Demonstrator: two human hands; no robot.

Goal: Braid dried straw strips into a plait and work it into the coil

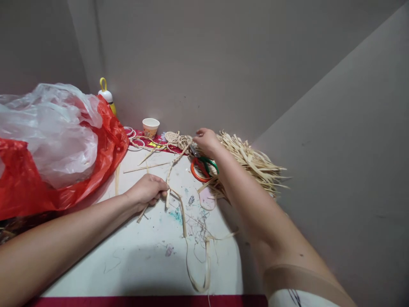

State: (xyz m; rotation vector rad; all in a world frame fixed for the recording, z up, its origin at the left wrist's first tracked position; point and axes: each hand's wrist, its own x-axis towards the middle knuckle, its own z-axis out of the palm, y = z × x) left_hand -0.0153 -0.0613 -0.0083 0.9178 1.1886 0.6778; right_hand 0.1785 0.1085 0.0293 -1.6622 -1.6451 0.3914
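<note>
My left hand [148, 192] pinches the lower part of a braided straw cord [174, 161] above the white table. Loose strands [183, 217] trail from it toward the table's front edge. My right hand [206, 140] is farther back, its fingers closed around the upper part of the cord. Just below my right hand lie scissors [204, 166] with orange and green handles. A large bundle of straw strips [252, 164] lies to the right, partly behind my right forearm. Coiled braid [172, 136] sits at the back, left of my right hand.
On the left, a red and clear plastic bag [110, 145] bulges over the table [143, 260]. A paper cup [150, 128] and a yellow-topped bottle [107, 96] stand at the back. Gray walls [191, 64] rise behind and at right.
</note>
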